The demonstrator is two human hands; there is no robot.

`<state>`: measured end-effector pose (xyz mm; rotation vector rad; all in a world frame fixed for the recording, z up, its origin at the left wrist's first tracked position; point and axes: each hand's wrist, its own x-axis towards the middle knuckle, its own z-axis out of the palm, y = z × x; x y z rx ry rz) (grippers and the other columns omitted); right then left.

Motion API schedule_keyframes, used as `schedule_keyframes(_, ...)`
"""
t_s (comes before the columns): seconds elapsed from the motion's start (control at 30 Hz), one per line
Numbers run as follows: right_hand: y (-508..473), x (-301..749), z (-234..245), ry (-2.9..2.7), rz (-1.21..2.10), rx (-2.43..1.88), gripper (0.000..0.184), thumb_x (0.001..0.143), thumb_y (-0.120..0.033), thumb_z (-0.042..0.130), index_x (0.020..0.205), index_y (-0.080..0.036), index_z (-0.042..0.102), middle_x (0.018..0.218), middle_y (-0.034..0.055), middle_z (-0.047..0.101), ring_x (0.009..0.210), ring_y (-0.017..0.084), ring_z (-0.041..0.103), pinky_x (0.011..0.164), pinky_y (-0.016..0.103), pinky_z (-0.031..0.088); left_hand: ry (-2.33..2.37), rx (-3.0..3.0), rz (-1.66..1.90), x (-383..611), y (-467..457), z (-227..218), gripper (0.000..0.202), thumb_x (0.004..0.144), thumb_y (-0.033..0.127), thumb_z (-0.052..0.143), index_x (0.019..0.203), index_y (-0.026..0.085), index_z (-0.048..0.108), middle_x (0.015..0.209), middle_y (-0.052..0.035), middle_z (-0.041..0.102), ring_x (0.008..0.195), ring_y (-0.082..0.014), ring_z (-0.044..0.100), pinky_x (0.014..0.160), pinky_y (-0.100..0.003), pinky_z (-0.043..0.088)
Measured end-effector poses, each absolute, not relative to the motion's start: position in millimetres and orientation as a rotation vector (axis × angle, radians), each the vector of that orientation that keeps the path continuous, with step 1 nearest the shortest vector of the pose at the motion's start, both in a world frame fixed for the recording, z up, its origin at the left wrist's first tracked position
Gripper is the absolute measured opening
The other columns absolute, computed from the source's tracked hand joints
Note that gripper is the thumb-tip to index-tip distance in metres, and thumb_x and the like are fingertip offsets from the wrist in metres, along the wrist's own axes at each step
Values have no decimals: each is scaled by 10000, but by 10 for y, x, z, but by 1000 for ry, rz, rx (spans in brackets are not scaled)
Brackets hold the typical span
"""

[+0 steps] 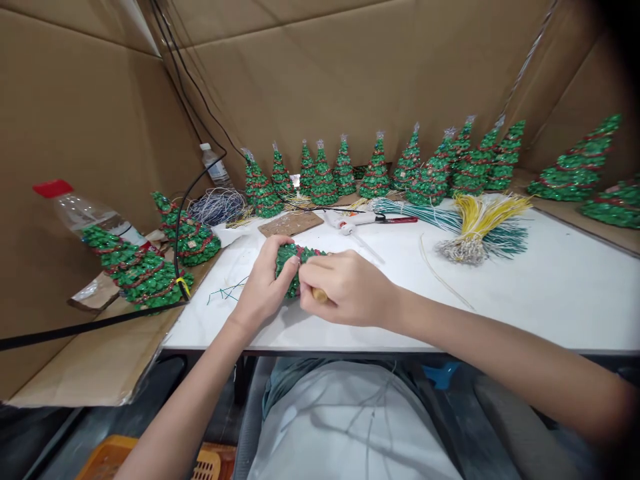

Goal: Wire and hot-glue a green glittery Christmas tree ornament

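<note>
A small green beaded tree (300,261) with red trim lies on its side near the front of the white table (550,293). My left hand (265,287) is wrapped round its left end. My right hand (345,288) is closed against its right side, and a small tan tip shows under the fingers; I cannot make out what it is.
A row of finished green trees (375,175) stands along the back, with more at the right (575,175) and left (135,267). A glue gun (350,220), a yellow and green wire bundle (475,227), a cardboard piece (291,223), bottles (90,213) and a black cable (180,220) lie around. Cardboard walls enclose the table.
</note>
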<state>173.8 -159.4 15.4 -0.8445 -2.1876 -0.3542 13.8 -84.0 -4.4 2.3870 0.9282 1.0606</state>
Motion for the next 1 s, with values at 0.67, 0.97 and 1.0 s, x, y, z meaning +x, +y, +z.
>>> schedule_keyframes(0.67, -1900, 1873, -174, -2078, -438, -1001, 254, 856, -108, 396, 699, -133, 595, 653, 60, 590, 632, 155, 553, 586, 267, 411, 1064, 2493, 1148, 218, -907, -72, 198, 904, 258, 392, 1083, 196, 451, 1060, -73, 537, 1029, -213, 510, 926, -361, 400)
schedule_keyframes(0.97, -1562, 1768, 321, -1905, 123, -1163, 265, 750, -169, 446, 485, -170, 429, 436, -48, 359, 435, 71, 312, 468, 244, 231, 1033, 2469, 1099, 189, -887, -64, 197, 895, 253, 397, 1075, 198, 453, 1054, -71, 541, 1012, -207, 511, 905, -350, 406)
schedule_keyframes(1.0, -1556, 1821, 277, -1802, 268, -1158, 257, 747, -178, 448, 490, -170, 443, 432, -49, 367, 426, 70, 331, 453, 236, 239, 1043, 2478, 1092, 188, -888, -62, 205, 895, 256, 398, 1084, 195, 452, 1064, -74, 540, 1020, -209, 509, 912, -352, 402)
